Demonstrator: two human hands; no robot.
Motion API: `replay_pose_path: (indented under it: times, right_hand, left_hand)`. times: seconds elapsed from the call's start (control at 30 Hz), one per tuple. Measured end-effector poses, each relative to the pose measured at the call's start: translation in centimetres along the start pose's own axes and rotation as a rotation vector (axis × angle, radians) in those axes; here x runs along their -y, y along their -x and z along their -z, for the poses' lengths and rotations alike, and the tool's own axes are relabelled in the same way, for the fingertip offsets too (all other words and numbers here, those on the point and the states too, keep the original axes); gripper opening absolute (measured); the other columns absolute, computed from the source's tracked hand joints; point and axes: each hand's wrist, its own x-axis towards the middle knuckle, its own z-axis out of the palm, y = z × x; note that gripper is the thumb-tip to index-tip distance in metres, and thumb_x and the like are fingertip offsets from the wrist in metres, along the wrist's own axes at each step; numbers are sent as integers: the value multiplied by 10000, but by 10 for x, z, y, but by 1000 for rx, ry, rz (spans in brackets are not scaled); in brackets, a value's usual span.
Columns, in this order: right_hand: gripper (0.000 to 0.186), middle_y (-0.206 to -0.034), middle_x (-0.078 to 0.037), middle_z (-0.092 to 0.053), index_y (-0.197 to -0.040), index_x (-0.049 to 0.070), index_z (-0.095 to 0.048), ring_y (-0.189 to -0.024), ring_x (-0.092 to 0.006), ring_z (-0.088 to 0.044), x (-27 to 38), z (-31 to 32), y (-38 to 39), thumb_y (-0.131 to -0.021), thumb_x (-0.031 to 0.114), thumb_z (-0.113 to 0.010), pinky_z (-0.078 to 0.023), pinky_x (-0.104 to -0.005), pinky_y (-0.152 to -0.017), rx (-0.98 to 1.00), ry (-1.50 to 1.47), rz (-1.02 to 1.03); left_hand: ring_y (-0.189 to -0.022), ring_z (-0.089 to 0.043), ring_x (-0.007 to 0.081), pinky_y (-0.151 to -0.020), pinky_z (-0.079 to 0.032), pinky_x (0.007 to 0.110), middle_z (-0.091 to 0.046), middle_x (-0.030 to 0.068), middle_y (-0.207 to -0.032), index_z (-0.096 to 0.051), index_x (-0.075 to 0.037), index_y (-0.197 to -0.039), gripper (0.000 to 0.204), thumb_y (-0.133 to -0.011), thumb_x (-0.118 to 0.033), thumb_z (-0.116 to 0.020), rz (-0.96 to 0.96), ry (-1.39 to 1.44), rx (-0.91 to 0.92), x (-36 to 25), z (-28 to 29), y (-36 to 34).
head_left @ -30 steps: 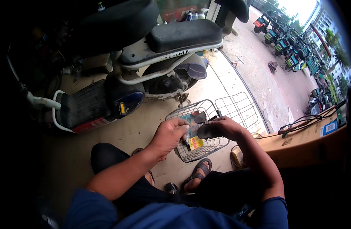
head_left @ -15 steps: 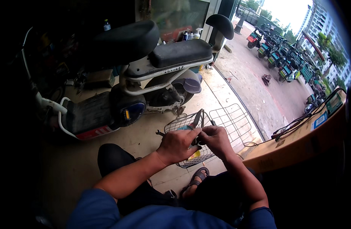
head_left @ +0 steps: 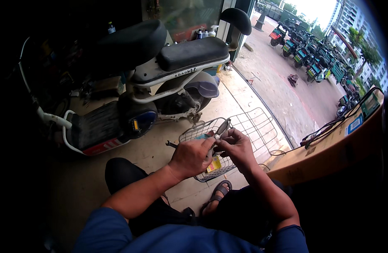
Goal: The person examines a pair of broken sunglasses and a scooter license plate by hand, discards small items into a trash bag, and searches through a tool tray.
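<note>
My left hand (head_left: pixel 189 156) is closed around a wrench (head_left: pixel 170 143), whose open end sticks out to the left, and also grips a dark flat part (head_left: pixel 222 127). My right hand (head_left: pixel 237 149) pinches that part beside my left fingertips, where a small light piece shows, too small to name. Both hands are over a wire basket (head_left: pixel 185 136) on the floor, with a yellow-labelled packet (head_left: pixel 213 165) and a blue item inside, partly hidden by my hands.
A white-framed scooter (head_left: pixel 144 78) stands ahead and left. A wire rack (head_left: pixel 261 124) lies beside the basket. A long cardboard box (head_left: pixel 316 157) with cables on top is at right. Outside the doorway, several parked scooters (head_left: pixel 301 57) line the pavement. My sandalled foot (head_left: pixel 219 194) is below the basket.
My hands have come closer together on the dark part, which is now tilted upward. The wrench end has appeared left of my left hand, which has turned over the part.
</note>
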Motion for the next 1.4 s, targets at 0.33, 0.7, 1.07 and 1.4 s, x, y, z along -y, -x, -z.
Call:
replay_pose_path:
  times: [0.33,0.7,1.07,1.4]
  right_hand:
    - [332,-1004,-97,-746,-1270,-31,-631,-915,-178,-727,18,14,10,-939,-38,-601,-578,-284,-811,220,141,195]
    - [146,-731,-121,-709,-995,20,-752,-625,-203,-706,23,33,5,-942,154,-731,-538,-308,-585,-278,655,659]
    - [130,-818,-74,-688,-1028,-11,-683,-748,-119,-662,22,56,-1,-992,114,-681,-525,-269,-670,-212,425,585]
    - [204,-923,-97,-756,-1160,-3,-706,-844,-134,-733,35,51,15,-964,-6,-649,-589,-277,-775,-81,357,486]
  left_hand:
    - [-825,-681,122,-756,-542,285,-746,100,-943,-741,13,-1070,231,-868,-62,-660,509,772,224,32,26,-14]
    - [-929,-656,109,-844,-520,257,-744,81,-1016,-723,44,-1158,252,-942,-78,-678,529,975,457,45,18,-4]
    - [-621,-444,56,-560,-344,217,-663,-2,-871,-688,-13,-1150,196,-974,-93,-660,645,1598,312,49,38,-7]
    - [-658,-455,19,-577,-345,216,-632,-32,-839,-674,-37,-1023,238,-957,-255,-743,516,1217,281,22,43,-9]
